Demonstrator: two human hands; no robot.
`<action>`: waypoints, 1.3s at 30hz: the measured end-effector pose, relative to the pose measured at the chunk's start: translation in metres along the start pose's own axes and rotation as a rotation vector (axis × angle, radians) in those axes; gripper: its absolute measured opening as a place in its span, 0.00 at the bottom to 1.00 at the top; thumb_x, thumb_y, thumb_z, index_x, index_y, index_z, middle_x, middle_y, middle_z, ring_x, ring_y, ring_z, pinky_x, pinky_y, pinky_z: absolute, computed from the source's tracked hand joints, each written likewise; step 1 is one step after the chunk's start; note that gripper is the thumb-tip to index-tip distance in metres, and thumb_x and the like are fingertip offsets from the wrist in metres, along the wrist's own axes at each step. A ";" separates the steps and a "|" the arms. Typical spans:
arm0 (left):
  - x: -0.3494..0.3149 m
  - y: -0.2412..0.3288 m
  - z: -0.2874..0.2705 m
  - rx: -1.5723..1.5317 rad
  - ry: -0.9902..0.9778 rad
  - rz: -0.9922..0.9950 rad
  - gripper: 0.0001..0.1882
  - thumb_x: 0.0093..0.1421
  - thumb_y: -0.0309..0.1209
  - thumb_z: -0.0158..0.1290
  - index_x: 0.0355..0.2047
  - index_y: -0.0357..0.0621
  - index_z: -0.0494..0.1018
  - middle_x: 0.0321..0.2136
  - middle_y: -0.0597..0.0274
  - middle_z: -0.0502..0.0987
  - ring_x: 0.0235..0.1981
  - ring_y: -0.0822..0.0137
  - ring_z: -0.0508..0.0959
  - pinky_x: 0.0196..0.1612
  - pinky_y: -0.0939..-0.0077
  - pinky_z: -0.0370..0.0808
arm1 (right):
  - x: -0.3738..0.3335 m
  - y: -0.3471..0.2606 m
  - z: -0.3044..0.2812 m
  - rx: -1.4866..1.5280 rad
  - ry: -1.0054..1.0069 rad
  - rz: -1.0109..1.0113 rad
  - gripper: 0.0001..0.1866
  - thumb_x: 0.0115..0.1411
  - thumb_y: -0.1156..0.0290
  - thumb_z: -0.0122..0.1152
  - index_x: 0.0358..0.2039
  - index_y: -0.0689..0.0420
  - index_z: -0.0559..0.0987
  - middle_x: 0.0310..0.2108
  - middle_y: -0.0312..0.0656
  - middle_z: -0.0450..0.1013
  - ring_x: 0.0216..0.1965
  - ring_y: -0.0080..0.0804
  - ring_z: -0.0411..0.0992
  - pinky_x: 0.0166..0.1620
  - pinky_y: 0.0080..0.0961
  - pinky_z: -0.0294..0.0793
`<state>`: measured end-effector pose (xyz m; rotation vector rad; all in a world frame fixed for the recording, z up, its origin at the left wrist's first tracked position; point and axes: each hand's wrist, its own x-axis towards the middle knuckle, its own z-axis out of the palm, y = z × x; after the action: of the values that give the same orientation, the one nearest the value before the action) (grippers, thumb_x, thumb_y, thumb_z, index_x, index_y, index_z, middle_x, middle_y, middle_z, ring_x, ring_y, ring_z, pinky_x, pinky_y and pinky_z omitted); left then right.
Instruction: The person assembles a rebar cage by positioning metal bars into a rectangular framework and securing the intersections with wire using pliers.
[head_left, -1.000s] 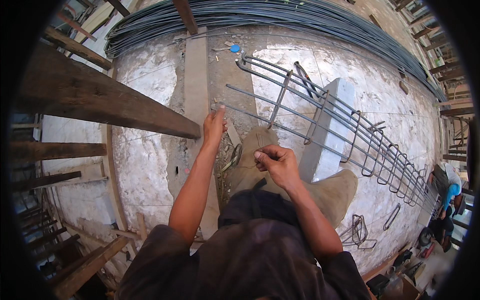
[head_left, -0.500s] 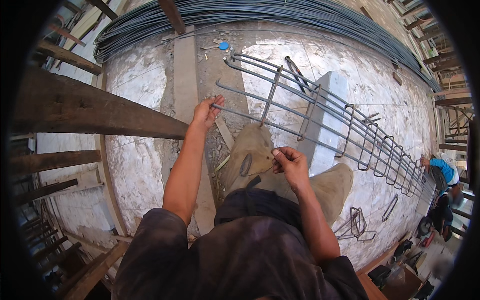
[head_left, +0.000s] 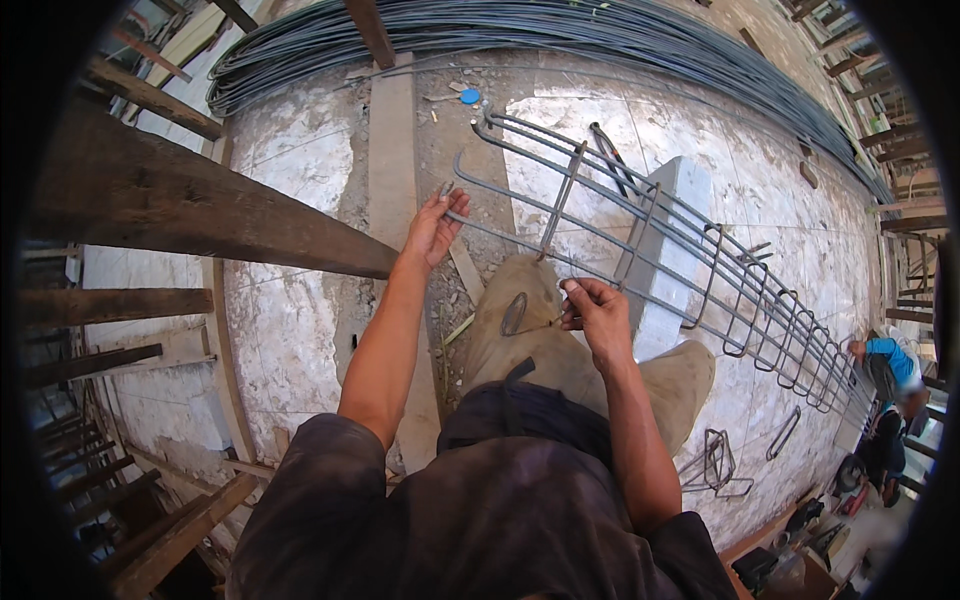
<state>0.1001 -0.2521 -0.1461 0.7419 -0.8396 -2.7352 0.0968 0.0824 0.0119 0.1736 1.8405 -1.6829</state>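
My left hand [head_left: 436, 230] has its fingers curled round the hooked near end of a steel reinforcing bar, the lowest bar of a long rebar cage [head_left: 640, 262]. In front of my thigh, my right hand [head_left: 598, 308] is closed, with thumb and fingers pinched together. A thin dark wire with a looped end [head_left: 514, 314] extends left from its fingers over my trouser leg. Square stirrups ring the cage's long bars, which run away to the right. Part of the cage passes over a pale block [head_left: 678, 215].
Long rebar [head_left: 560, 25] lies bundled at the back. Timber posts [head_left: 230, 205] stand at left. Pliers-like cutters [head_left: 610, 160] lie behind the cage, a blue disc [head_left: 469, 96] farther left. Loose stirrups [head_left: 712, 462] are at lower right. Another person [head_left: 885, 365] crouches at the cage's far end.
My right hand has risen slightly toward the lowest bar, and the looped wire has moved up with it. My left hand stays at the bar's hooked end. The whole view has shifted a little.
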 end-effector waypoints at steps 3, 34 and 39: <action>0.002 -0.002 -0.008 -0.026 -0.053 0.024 0.16 0.75 0.28 0.50 0.60 0.38 0.69 0.54 0.55 0.78 0.57 0.59 0.79 0.61 0.63 0.79 | 0.006 0.006 0.000 0.004 0.005 0.024 0.15 0.69 0.62 0.66 0.44 0.63 0.84 0.28 0.36 0.77 0.26 0.21 0.76 0.30 0.22 0.80; -0.001 0.002 -0.007 0.033 -0.063 0.004 0.23 0.76 0.30 0.49 0.69 0.44 0.62 0.55 0.54 0.77 0.58 0.58 0.79 0.62 0.62 0.79 | 0.081 0.030 0.035 -0.749 0.177 -0.265 0.21 0.59 0.66 0.68 0.52 0.59 0.83 0.34 0.61 0.81 0.41 0.61 0.80 0.46 0.49 0.78; -0.001 0.003 -0.006 0.055 -0.045 -0.003 0.23 0.76 0.29 0.48 0.69 0.45 0.62 0.55 0.53 0.77 0.57 0.58 0.79 0.61 0.62 0.80 | 0.084 0.032 0.035 -0.793 0.179 -0.335 0.17 0.60 0.66 0.67 0.48 0.59 0.83 0.34 0.60 0.81 0.40 0.64 0.79 0.45 0.51 0.77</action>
<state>0.1040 -0.2570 -0.1486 0.6945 -0.9269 -2.7517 0.0583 0.0296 -0.0593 -0.3429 2.6350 -1.0228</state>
